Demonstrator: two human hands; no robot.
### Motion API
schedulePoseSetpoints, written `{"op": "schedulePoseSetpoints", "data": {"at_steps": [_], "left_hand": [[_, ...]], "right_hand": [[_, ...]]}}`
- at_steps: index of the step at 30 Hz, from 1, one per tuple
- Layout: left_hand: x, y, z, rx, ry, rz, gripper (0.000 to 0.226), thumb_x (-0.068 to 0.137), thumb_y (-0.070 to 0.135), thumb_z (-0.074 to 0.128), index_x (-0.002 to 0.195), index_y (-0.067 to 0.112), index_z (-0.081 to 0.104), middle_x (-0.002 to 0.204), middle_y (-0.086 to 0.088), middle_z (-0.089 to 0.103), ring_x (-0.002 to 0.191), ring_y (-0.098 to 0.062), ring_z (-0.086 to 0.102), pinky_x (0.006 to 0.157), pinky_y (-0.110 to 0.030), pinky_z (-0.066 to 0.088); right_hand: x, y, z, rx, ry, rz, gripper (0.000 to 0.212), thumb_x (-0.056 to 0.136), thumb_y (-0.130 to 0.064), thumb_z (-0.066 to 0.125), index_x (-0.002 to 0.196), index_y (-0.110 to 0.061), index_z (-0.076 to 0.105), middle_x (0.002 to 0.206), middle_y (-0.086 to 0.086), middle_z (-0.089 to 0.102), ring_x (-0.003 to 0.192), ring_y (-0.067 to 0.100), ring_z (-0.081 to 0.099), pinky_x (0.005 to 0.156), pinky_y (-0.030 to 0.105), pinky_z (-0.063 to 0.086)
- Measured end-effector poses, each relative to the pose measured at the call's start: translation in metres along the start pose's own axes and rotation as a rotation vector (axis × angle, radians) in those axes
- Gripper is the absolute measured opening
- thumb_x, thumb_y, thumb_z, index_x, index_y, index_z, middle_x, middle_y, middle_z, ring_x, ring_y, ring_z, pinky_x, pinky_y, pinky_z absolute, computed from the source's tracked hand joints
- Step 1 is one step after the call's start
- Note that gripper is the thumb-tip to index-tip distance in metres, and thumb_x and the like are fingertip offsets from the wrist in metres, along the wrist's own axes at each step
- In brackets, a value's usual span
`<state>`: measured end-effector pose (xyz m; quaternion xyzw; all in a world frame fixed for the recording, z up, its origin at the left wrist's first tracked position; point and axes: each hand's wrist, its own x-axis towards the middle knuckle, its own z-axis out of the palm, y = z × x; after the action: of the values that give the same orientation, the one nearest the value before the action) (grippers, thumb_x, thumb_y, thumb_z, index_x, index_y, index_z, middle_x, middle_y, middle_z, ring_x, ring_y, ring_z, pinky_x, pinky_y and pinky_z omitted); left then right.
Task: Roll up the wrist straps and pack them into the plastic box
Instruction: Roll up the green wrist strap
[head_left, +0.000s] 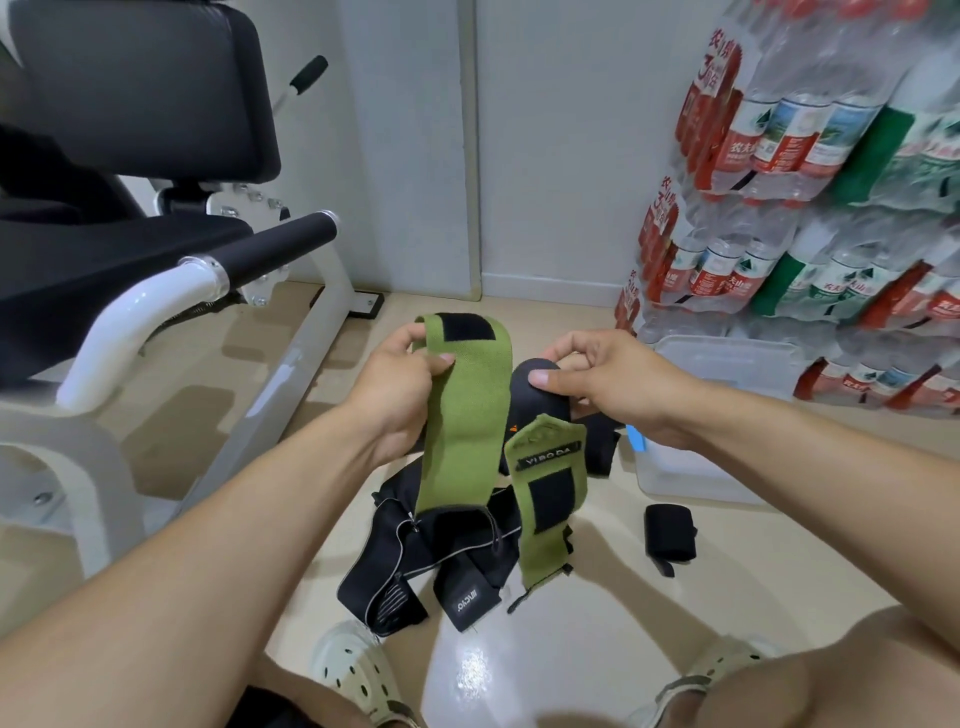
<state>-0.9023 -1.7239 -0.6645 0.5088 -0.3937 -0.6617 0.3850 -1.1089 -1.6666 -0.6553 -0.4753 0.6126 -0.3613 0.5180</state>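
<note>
My left hand (400, 384) pinches the upper end of a green wrist strap (465, 415), which has a black velcro patch at the top and hangs down to the floor. My right hand (608, 384) grips a black strap piece (537, 400) under the thumb. Just below it hangs a second green length (548, 499) with a label and a velcro patch; I cannot tell whether it is the same strap. A pile of black straps (441, 561) lies on the floor beneath. The clear plastic box (691, 473) stands to the right, partly behind my right wrist. One rolled black strap (670, 538) lies beside it.
A white gym machine (156, 291) with black pads fills the left side. Shrink-wrapped packs of water bottles (810, 208) are stacked along the right, with a clear lid or tub (727, 358) in front. My feet in pale clogs (358, 670) are at the bottom edge.
</note>
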Motion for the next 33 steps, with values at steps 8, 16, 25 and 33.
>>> {"op": "schedulePoseSetpoints", "data": {"at_steps": [8,16,25,33], "left_hand": [[-0.003,0.002,0.009,-0.149,-0.001,-0.133,0.039,0.094,0.002,0.053,0.132,-0.004,0.058,0.112,-0.019,0.066,0.084,-0.026,0.067,0.073,-0.037,0.060],[-0.002,-0.003,0.015,-0.129,-0.077,-0.066,0.018,0.104,0.009,0.054,0.118,0.012,0.065,0.091,-0.006,0.078,0.071,-0.016,0.074,0.066,-0.032,0.060],[-0.010,-0.003,0.024,-0.081,-0.152,0.046,0.028,0.103,0.002,0.052,0.129,0.009,0.059,0.106,-0.010,0.076,0.081,-0.018,0.073,0.075,-0.036,0.060],[-0.016,-0.004,0.031,-0.139,-0.210,0.035,0.029,0.103,-0.004,0.048,0.130,0.003,0.056,0.110,-0.017,0.076,0.090,-0.026,0.076,0.085,-0.045,0.061]], "right_hand": [[-0.005,-0.008,0.012,0.064,0.032,-0.097,0.009,0.094,-0.015,0.072,0.100,-0.008,0.074,0.083,0.010,0.077,0.070,0.014,0.070,0.069,0.029,0.060],[-0.006,-0.008,0.012,0.000,0.143,-0.161,0.004,0.089,-0.021,0.079,0.092,-0.019,0.080,0.090,0.010,0.078,0.081,0.022,0.072,0.088,0.045,0.062],[-0.008,-0.009,0.012,0.034,0.194,-0.167,0.011,0.086,-0.018,0.082,0.091,-0.013,0.074,0.081,0.009,0.078,0.083,0.027,0.076,0.085,0.047,0.063],[-0.005,-0.006,0.011,-0.021,0.220,-0.181,0.012,0.084,-0.019,0.084,0.088,-0.016,0.073,0.078,0.007,0.077,0.076,0.019,0.075,0.082,0.048,0.064]]}}
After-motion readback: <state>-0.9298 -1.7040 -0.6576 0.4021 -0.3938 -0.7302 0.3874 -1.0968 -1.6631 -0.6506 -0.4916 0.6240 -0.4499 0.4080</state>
